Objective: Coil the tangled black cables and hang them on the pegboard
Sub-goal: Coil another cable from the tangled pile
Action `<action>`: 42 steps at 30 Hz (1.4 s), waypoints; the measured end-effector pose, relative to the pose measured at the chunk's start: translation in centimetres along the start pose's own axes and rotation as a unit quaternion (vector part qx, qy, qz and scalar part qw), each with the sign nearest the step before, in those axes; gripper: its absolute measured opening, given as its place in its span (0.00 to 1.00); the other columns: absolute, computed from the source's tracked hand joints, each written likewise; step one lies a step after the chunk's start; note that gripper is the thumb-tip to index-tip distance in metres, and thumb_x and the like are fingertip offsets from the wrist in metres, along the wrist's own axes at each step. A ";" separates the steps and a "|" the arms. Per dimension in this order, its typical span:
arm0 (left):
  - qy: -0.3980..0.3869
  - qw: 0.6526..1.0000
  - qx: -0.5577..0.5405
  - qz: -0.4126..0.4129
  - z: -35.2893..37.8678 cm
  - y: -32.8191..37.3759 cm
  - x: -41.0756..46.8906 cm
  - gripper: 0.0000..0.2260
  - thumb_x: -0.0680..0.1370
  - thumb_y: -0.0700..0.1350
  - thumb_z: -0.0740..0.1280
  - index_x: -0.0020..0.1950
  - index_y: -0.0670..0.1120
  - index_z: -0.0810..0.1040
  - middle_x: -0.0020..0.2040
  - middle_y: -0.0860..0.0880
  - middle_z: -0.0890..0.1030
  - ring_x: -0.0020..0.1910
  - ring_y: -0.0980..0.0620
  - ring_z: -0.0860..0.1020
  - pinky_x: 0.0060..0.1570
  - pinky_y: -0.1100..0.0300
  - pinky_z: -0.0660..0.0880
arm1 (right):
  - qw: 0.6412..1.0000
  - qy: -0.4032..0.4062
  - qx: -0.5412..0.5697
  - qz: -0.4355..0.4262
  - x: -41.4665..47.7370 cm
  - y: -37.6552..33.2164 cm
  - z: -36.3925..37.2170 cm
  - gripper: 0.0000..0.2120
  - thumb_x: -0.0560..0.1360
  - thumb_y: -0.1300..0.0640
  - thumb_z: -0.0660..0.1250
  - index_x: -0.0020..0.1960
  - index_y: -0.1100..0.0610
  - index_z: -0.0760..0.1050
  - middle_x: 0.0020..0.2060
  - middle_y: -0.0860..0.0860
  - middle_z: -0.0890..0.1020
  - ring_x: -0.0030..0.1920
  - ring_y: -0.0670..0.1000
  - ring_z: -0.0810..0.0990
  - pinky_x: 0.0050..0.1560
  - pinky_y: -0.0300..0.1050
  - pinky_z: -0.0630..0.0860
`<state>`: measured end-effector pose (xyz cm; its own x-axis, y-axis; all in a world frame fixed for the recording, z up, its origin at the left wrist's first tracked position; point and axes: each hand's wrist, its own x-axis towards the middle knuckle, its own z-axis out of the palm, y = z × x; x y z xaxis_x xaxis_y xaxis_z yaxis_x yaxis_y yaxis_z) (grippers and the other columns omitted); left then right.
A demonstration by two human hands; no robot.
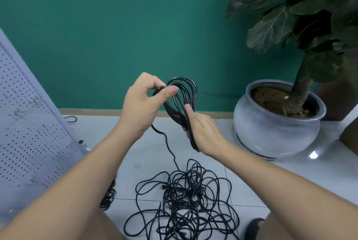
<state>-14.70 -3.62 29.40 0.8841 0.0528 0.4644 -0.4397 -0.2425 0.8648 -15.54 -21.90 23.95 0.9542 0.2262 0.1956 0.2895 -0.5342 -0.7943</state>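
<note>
In the middle of the frame, the left hand [142, 102] pinches the top of a bundle of black cable loops [182, 102], and the right hand [203, 133] wraps around its bottom. One strand runs down to a big messy pile of black cables [186, 201] on the pale tiled floor [290, 177], so most coiling is left. The grey pegboard with tiny holes [29, 123] leans at the left. I see nothing hung on it. A round grey plant pot [275, 133] sits close on the right.

Single head-worn view, wide-angle, looking forward-down; forearms close in foreground, tiled floor [251, 185] and green wall [116, 26] beyond.
</note>
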 end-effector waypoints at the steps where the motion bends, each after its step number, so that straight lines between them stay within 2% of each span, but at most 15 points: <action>1: 0.009 1.000 0.020 0.014 0.3 -0.1 0.0 0.11 0.77 0.50 0.78 0.40 0.51 0.78 0.50 0.51 0.75 0.49 0.57 0.75 0.47 0.66 0.70 | 1.000 0.001 0.024 0.001 -0.2 -0.2 0.5 0.46 0.79 0.24 0.38 0.40 0.64 0.74 0.30 0.54 0.78 0.34 0.55 0.75 0.41 0.50 0.71; 3: 0.022 0.998 0.048 0.031 1.0 -0.3 0.2 0.11 0.78 0.54 0.77 0.41 0.53 0.78 0.59 0.52 0.76 0.61 0.59 0.76 0.53 0.68 0.72 | 0.998 0.015 0.059 0.006 -0.4 -0.5 0.9 0.45 0.81 0.27 0.39 0.40 0.63 0.75 0.27 0.49 0.77 0.30 0.48 0.73 0.38 0.46 0.69; 5: 0.024 0.998 0.057 0.016 1.5 -0.6 0.3 0.12 0.78 0.60 0.74 0.43 0.55 0.77 0.59 0.52 0.80 0.60 0.52 0.80 0.62 0.56 0.76 | 0.995 0.031 0.089 0.023 -0.4 -0.4 0.9 0.45 0.82 0.27 0.39 0.41 0.63 0.76 0.27 0.50 0.77 0.28 0.47 0.74 0.37 0.45 0.70; 7: 0.010 0.999 0.040 -0.028 1.8 -0.6 0.5 0.14 0.81 0.59 0.72 0.45 0.52 0.75 0.51 0.53 0.83 0.50 0.49 0.84 0.57 0.48 0.79 | 0.993 0.028 0.112 0.028 -0.5 -0.5 0.8 0.45 0.80 0.24 0.40 0.41 0.61 0.77 0.27 0.51 0.77 0.27 0.50 0.74 0.33 0.45 0.71; 10: -0.002 0.997 0.003 -0.078 2.0 -0.3 0.6 0.18 0.82 0.53 0.73 0.48 0.45 0.67 0.42 0.49 0.81 0.43 0.52 0.88 0.44 0.49 0.79 | 0.996 0.001 0.087 0.004 -0.8 -1.1 0.8 0.37 0.78 0.24 0.51 0.41 0.56 0.77 0.27 0.46 0.76 0.26 0.46 0.72 0.33 0.45 0.70; 12: -0.022 0.993 -0.006 -0.115 1.7 -0.4 0.9 0.20 0.81 0.53 0.75 0.53 0.47 0.64 0.40 0.49 0.83 0.37 0.49 0.86 0.40 0.49 0.80 | 0.998 -0.032 0.044 -0.033 -1.0 -1.0 1.0 0.25 0.83 0.33 0.62 0.42 0.53 0.75 0.25 0.41 0.72 0.27 0.43 0.70 0.35 0.44 0.69; 16: -0.067 0.981 -0.089 -0.158 1.1 -0.9 1.4 0.24 0.78 0.50 0.78 0.66 0.52 0.68 0.38 0.49 0.81 0.34 0.49 0.78 0.39 0.50 0.78 | 0.996 -0.078 -0.014 -0.030 -0.6 -0.6 1.2 0.15 0.84 0.44 0.67 0.50 0.56 0.76 0.27 0.44 0.73 0.28 0.46 0.71 0.38 0.49 0.74; 19: -0.065 0.969 -0.181 -0.152 1.5 -1.1 1.2 0.27 0.78 0.44 0.78 0.73 0.56 0.71 0.40 0.51 0.81 0.35 0.50 0.75 0.35 0.57 0.75 | 0.990 -0.139 -0.009 -0.009 -0.4 -1.1 0.8 0.12 0.80 0.43 0.68 0.63 0.40 0.75 0.38 0.50 0.82 0.37 0.55 0.80 0.47 0.53 0.82; 21: -0.070 0.967 -0.202 -0.142 2.2 -1.1 0.9 0.25 0.79 0.43 0.77 0.73 0.56 0.74 0.38 0.51 0.78 0.31 0.51 0.68 0.32 0.59 0.68 | 0.978 -0.198 0.062 0.014 -0.4 -1.3 0.4 0.09 0.80 0.47 0.72 0.52 0.33 0.74 0.38 0.55 0.80 0.38 0.56 0.79 0.42 0.50 0.79; 23: -0.073 0.967 -0.206 -0.133 2.8 -0.8 0.6 0.20 0.80 0.44 0.76 0.70 0.55 0.78 0.38 0.48 0.77 0.29 0.51 0.61 0.30 0.59 0.62 | 0.967 -0.226 0.115 0.033 -0.3 -1.4 0.0 0.12 0.78 0.51 0.74 0.42 0.40 0.72 0.38 0.57 0.75 0.37 0.54 0.74 0.39 0.51 0.73; 29: -0.084 0.993 -0.020 -0.075 2.6 0.2 0.9 0.05 0.83 0.47 0.73 0.57 0.50 0.86 0.33 0.43 0.82 0.26 0.47 0.77 0.31 0.59 0.75 | 0.962 -0.233 0.136 0.042 -0.1 -1.0 0.1 0.14 0.76 0.63 0.69 0.45 0.43 0.83 0.30 0.40 0.75 0.34 0.43 0.71 0.36 0.38 0.66; 33: -0.172 0.976 0.036 -0.126 1.1 0.5 1.8 0.21 0.82 0.46 0.74 0.74 0.53 0.76 0.36 0.42 0.85 0.31 0.44 0.82 0.36 0.54 0.81 | 0.967 -0.236 0.072 0.059 -0.4 -0.3 0.2 0.17 0.75 0.60 0.68 0.58 0.44 0.84 0.30 0.35 0.77 0.37 0.43 0.73 0.42 0.42 0.70; 37: -0.268 0.953 0.059 -0.131 -1.2 1.2 2.6 0.23 0.79 0.37 0.76 0.72 0.49 0.80 0.35 0.47 0.84 0.34 0.47 0.82 0.41 0.57 0.81 | 0.967 -0.247 0.006 0.061 -0.7 -0.2 0.2 0.25 0.72 0.53 0.66 0.66 0.34 0.78 0.43 0.44 0.82 0.41 0.50 0.77 0.47 0.55 0.80; 39: -0.296 0.942 0.096 -0.123 -2.0 1.2 2.8 0.24 0.76 0.37 0.79 0.70 0.53 0.82 0.39 0.48 0.86 0.36 0.48 0.84 0.45 0.59 0.82 | 0.966 -0.248 -0.019 0.064 -0.7 0.1 0.0 0.22 0.74 0.52 0.65 0.65 0.35 0.79 0.45 0.51 0.83 0.37 0.51 0.76 0.40 0.51 0.78; 42: -0.307 0.917 0.248 -0.051 -2.6 0.7 3.2 0.29 0.72 0.45 0.83 0.69 0.64 0.81 0.51 0.58 0.85 0.43 0.56 0.85 0.54 0.62 0.79 | 0.967 -0.241 -0.029 0.072 -0.7 0.1 -0.6 0.15 0.76 0.50 0.63 0.60 0.47 0.82 0.37 0.49 0.76 0.32 0.48 0.71 0.33 0.43 0.70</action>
<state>-12.62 -1.10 32.03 0.9059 -0.4194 0.0590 -0.3589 -0.6862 0.6328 -16.14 -22.60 24.03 0.8430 0.4925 -0.2164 0.1733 -0.6294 -0.7575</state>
